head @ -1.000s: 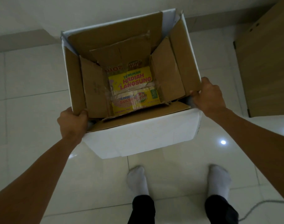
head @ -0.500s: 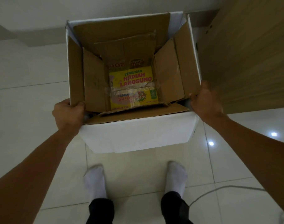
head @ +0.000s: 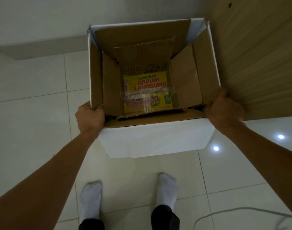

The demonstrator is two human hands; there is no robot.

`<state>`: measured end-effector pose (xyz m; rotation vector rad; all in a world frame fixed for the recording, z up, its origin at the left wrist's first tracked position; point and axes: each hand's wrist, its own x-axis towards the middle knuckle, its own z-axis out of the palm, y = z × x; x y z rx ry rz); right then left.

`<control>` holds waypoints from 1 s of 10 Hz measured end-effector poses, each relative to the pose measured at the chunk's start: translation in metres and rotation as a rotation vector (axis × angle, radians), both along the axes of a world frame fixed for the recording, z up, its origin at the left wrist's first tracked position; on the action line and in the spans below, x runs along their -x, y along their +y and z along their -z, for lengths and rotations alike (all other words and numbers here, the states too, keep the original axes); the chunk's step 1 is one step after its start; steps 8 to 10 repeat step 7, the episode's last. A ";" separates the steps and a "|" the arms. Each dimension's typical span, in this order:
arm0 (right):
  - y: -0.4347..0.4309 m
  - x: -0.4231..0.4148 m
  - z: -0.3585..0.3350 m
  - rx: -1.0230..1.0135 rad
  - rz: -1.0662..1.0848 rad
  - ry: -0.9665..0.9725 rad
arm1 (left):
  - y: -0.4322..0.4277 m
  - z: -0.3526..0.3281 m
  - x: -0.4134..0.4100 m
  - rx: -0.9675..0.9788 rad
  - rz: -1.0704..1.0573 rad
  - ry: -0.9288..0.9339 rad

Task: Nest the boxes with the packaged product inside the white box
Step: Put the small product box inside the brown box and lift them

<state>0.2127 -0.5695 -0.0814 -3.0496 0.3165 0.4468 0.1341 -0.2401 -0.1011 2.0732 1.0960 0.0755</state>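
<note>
Packaged product (head: 147, 95) inside inner box (head: 183, 83), itself inside white box (head: 155, 140), above floor (head: 34, 113).

right: wooden panel (head: 258, 55) just beside white box (head: 155, 141) (tight) | left: open floor (head: 34, 97)

Both arms extended forward, left hand (head: 89, 117) and right hand (head: 224, 112) clenched, fingers curled.

white box (head: 155, 140): matt card | inner flaps (head: 185, 87): rough brown cardboard | floor (head: 34, 130): glossy tile
</note>
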 end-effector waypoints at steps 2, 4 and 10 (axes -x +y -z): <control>-0.008 -0.009 -0.002 -0.043 0.055 0.025 | -0.024 0.004 -0.010 -0.007 0.012 0.047; -0.006 -0.009 -0.009 -0.048 0.032 0.055 | -0.022 0.004 -0.008 -0.022 0.052 0.055; -0.003 -0.015 -0.064 0.092 -0.319 0.008 | -0.031 -0.027 -0.004 -0.042 0.089 0.173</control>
